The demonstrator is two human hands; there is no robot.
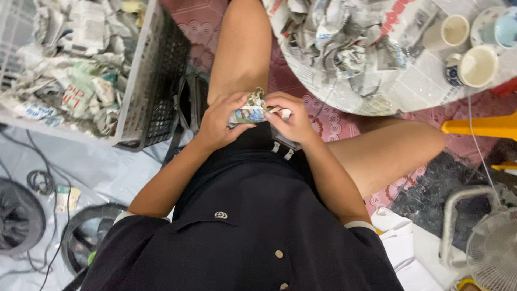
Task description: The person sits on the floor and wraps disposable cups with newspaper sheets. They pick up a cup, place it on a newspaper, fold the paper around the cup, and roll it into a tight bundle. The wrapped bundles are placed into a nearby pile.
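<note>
I am looking down at a floor of patterned pink tiles [328, 121], partly covered on the left by a pale grey sheet [102, 161] with dark cables [40, 180] trailing across it. On the far left stands a plastic crate [153, 81], white at the rim and dark along its meshed side, filled with crumpled newspaper [70, 59]. On the far right a round table [431, 89] wrapped in newsprint carries a heap of more crumpled paper balls [339, 46], two cream cups [463, 48] lying on their sides and a pale blue dish [503, 27]. A yellow bar [479, 126] pokes in at the right edge, and a white fan [493, 253] sits near on the right, beside a white bag [401, 245].

In the middle, above a lap in dark clothing, both hands meet around a small wad of newspaper [250, 110]. My left hand [218, 121] is curled round the wad's left end, fingers bent and pressed onto it, thumb on top. My right hand [293, 121] closes in from the right, its fingertips pinching the wad's right end, where a pale scrap of paper sticks out. The wad lies directly between the two hands, touching both, held off the lap and well apart from the crate and the table. Whether anything is wrapped inside it I cannot tell.
</note>
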